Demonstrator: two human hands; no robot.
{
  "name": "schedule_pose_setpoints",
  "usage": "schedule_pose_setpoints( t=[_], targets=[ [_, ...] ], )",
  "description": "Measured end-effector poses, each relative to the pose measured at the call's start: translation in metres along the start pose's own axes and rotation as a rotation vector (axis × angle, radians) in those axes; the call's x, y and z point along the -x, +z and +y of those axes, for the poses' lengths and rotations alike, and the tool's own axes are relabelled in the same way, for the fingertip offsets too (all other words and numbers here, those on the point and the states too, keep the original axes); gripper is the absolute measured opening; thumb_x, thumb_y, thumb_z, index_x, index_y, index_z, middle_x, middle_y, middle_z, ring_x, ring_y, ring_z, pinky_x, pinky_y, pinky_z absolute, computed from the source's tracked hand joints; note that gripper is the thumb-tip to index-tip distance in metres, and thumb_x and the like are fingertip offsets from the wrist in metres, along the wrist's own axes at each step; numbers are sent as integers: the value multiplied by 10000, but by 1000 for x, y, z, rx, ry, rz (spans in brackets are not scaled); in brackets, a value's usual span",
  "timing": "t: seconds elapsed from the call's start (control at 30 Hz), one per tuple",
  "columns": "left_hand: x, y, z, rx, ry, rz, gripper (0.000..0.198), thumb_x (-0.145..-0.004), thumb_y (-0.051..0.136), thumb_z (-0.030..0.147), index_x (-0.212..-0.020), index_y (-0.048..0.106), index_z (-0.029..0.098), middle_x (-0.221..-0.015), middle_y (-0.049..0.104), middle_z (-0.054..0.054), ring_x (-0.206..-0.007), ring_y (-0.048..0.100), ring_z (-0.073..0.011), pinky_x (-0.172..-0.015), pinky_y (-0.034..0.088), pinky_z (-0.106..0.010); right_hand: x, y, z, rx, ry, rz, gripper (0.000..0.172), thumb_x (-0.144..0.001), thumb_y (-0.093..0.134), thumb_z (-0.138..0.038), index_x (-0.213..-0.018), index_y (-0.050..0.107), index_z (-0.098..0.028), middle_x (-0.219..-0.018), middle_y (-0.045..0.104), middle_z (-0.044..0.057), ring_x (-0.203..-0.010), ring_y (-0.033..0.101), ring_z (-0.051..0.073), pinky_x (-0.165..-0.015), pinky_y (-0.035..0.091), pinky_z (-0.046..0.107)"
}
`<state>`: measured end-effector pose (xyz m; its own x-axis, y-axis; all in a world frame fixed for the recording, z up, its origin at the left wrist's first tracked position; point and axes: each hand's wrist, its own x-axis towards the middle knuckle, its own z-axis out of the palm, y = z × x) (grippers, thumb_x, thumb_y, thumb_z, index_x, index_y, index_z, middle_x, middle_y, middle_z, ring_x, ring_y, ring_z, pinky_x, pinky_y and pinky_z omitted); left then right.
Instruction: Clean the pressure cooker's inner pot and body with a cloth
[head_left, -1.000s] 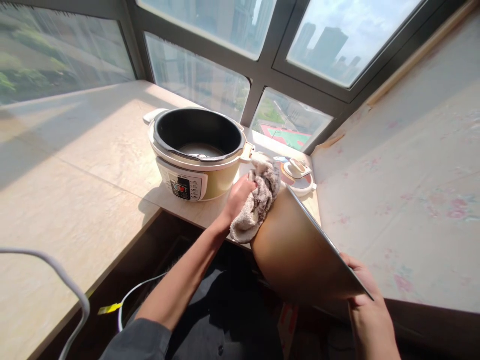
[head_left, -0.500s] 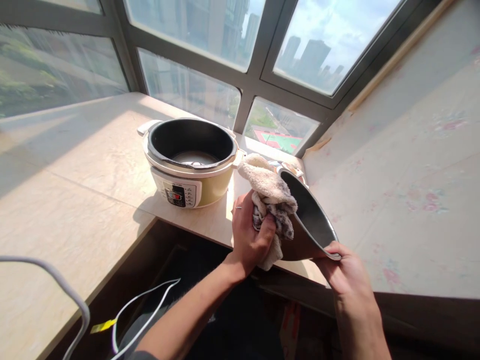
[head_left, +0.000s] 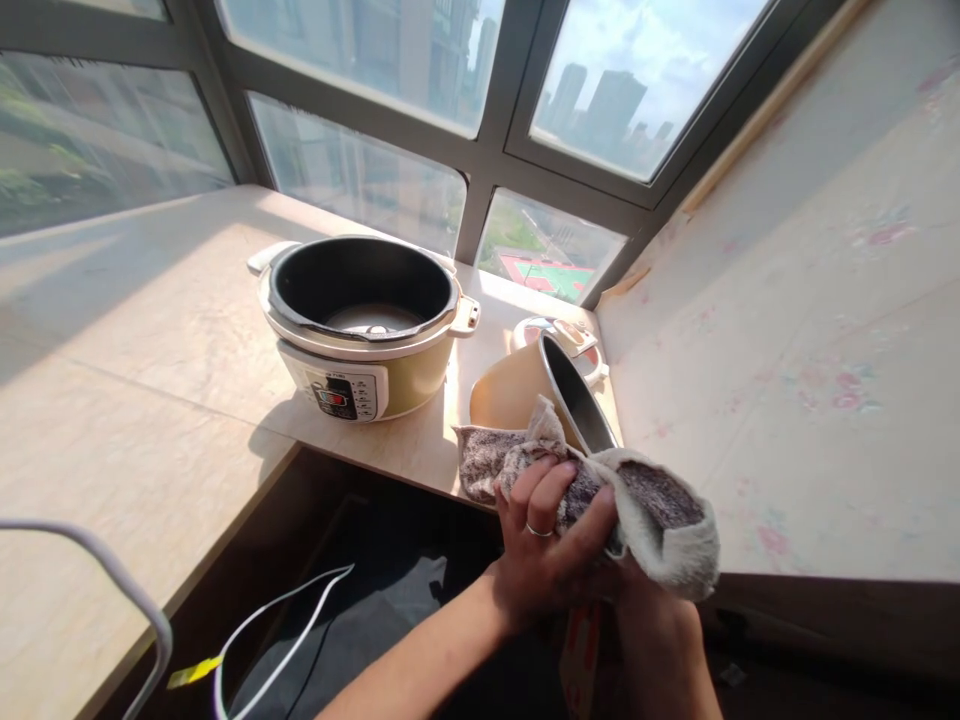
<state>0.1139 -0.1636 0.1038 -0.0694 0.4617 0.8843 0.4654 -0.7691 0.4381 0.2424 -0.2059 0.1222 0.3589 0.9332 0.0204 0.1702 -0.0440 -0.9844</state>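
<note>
My left hand, with a ring on one finger, is closed around a grey and white fluffy cloth. The cloth lies over the near side of an inner pot, tan outside and dark inside. This pot is tilted on its side at the ledge's edge, its mouth facing right. My right hand is below the cloth, close to my left; its fingers are hidden, so I cannot see its grip. To the left stands a pressure cooker with its top uncovered, a dark interior and a control panel in front.
A white lid-like part lies behind the inner pot by the wall. The stone-look ledge runs along the windows. A grey cable and a white cord with a yellow tag hang at lower left.
My left hand has moved down and right with the cloth, towards my right hand. The inner pot has shifted left and turned. My right hand, earlier on its rim, is now partly covered.
</note>
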Motion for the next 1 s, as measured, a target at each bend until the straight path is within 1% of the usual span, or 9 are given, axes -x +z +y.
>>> schedule_pose_setpoints(
  t=[0.17, 0.23, 0.33, 0.47, 0.57, 0.63, 0.73, 0.83, 1.0],
  targets=[
    [-17, -7, -21, 11, 47, -60, 571, -868, 641, 532, -1343, 636, 216, -1224, 656, -166, -1200, 594, -360, -1046, 416, -521, 14, 19, -28, -58, -73, 27, 382, -924, 649, -375, -1290, 670, -271, -1247, 706, 66, -1246, 614, 292, -1053, 532, 440],
    [-27, -9, -29, 73, 43, -118, 590, -848, 643, 506, -1349, 626, 195, -1216, 663, -169, -1193, 609, -365, -1031, 424, -518, 12, 23, -35, 0, -80, 17, 376, -887, 689, -327, -1255, 694, -253, -1230, 714, 64, -1255, 601, 304, -1041, 527, 422],
    [-40, -10, -37, 200, -49, -184, 534, -802, 647, 388, -1297, 644, 190, -1213, 664, -163, -1159, 628, -357, -979, 462, -507, 4, 22, -34, 42, -48, 30, 269, -822, 716, -325, -1073, 755, -237, -1062, 757, 51, -1125, 650, 312, -933, 556, 393],
    [-56, -8, -45, 383, -270, -214, 481, -741, 610, 219, -1215, 681, 192, -1189, 681, -135, -1111, 636, -314, -975, 477, -470, -1, 8, -20, 55, 115, 63, 195, -699, 782, -325, -835, 734, -194, -804, 730, 27, -843, 674, 270, -738, 565, 359],
    [-67, -7, -57, 572, -532, -283, 342, -731, 588, 216, -1046, 721, 202, -1071, 710, -80, -1033, 637, -276, -947, 485, -410, 1, -5, -11, 26, 220, 98, 182, -650, 796, -289, -769, 695, -195, -752, 702, 13, -757, 652, 229, -669, 547, 320],
    [-72, -6, -68, 684, -730, -303, 229, -738, 595, 253, -924, 716, 196, -944, 704, -48, -931, 627, -245, -875, 489, -362, -1, -13, -8, -80, 292, 123, 141, -633, 761, -267, -692, 649, -207, -710, 676, 8, -706, 633, 203, -636, 547, 304],
    [-75, -2, -84, 854, -957, -286, 211, -711, 621, 302, -863, 704, 181, -805, 677, -18, -819, 599, -208, -781, 471, -312, -10, -22, -4, -383, 446, 229, 184, -527, 705, -193, -568, 527, -217, -592, 588, -17, -602, 572, 152, -567, 545, 268],
    [-77, 5, -99, 1020, -1097, -277, 245, -633, 653, 312, -828, 699, 171, -716, 654, -8, -738, 587, -191, -697, 454, -287, -17, -30, -1, -543, 504, 319, 248, -449, 685, -105, -579, 501, -210, -579, 570, -45, -566, 545, 107, -522, 536, 209],
    [-81, 11, -117, 1190, -1205, -288, 220, -558, 683, 282, -748, 665, 174, -628, 597, 4, -621, 549, -161, -595, 423, -272, -20, -48, -3, -477, 524, 223, 307, -435, 705, -47, -652, 565, -213, -569, 569, -70, -490, 513, 80, -439, 510, 179]
  ],
)
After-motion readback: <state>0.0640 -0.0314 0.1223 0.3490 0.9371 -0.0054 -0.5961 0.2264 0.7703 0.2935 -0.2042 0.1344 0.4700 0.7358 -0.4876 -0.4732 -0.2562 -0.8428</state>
